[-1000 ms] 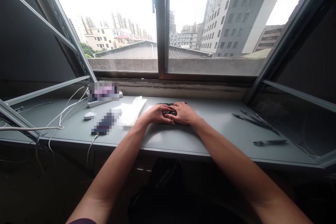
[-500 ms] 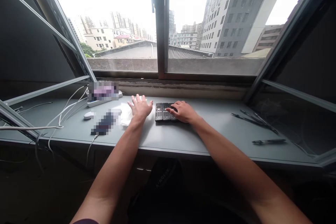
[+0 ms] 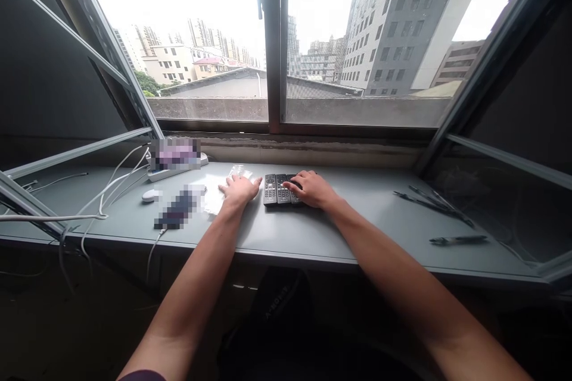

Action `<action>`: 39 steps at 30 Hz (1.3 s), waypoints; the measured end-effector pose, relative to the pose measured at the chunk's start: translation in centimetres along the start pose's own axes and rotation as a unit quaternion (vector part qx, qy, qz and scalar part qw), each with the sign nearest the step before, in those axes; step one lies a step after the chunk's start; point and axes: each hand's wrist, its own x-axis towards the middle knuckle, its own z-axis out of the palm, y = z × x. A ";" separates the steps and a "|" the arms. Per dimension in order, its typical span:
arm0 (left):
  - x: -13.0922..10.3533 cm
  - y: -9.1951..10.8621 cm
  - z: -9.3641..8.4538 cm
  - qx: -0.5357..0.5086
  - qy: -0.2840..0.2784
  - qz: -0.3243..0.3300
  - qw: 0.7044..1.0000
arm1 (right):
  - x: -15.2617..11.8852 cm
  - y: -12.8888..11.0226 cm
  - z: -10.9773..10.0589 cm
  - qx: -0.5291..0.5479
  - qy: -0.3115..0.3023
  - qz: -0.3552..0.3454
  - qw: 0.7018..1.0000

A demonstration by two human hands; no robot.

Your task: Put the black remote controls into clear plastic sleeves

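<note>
Black remote controls (image 3: 277, 190) lie side by side on the grey table (image 3: 286, 238). My right hand (image 3: 311, 189) rests over the right end of the row and covers part of it, its thumb and fingers apart. Left of the remotes, my left hand (image 3: 240, 190) is over a clear plastic bag (image 3: 214, 199), with the thumb spread away from the fingers. Part of the bag shows beyond and to the left of that hand.
At the left are a blurred dark device (image 3: 179, 209) on a cable, a white mouse-like object (image 3: 151, 196) and a power strip (image 3: 179, 172) with white cables. Pens (image 3: 458, 240) lie at the right. Metal frames flank the window.
My left hand has come down slightly toward me, its fingers now less stretched out, so more of the bag shows behind it. My right hand has barely moved.
</note>
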 end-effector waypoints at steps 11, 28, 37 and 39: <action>-4.1 5.7 -1.7 -0.259 0.066 0.269 0.926 | 0.2 -0.6 -0.4 0.066 0.103 -0.046 0.991; -3.2 5.7 -0.6 -0.567 -0.279 0.004 0.775 | 0.2 -2.3 -0.5 0.149 0.268 -0.033 0.951; -2.7 5.0 1.4 -0.538 -0.316 -0.010 0.781 | -0.1 -1.6 -0.8 0.106 0.273 -0.108 0.950; -2.3 4.8 1.5 -0.551 -0.266 -0.015 0.791 | -0.1 -1.7 -0.8 0.115 0.279 -0.094 0.949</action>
